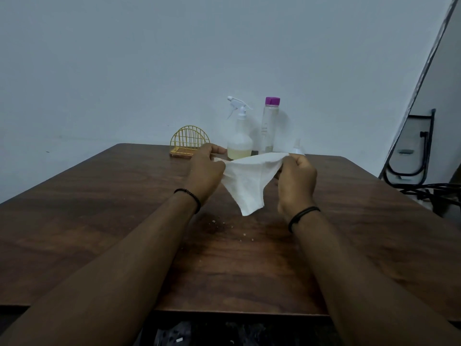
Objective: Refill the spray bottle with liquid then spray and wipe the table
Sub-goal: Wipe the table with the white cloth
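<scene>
Above the bench: left hand and right hand pinching a white wipe taut. Wiping stage, likely. Next: lower onto the droplets, press flat.

A dark wooden tabletop is set against a plain pale wall. Right of the tabletop, a black metal frame and tangled black cables are seen in dim light.

L hand + R hand raised, fingers curled (pinching).
</scene>
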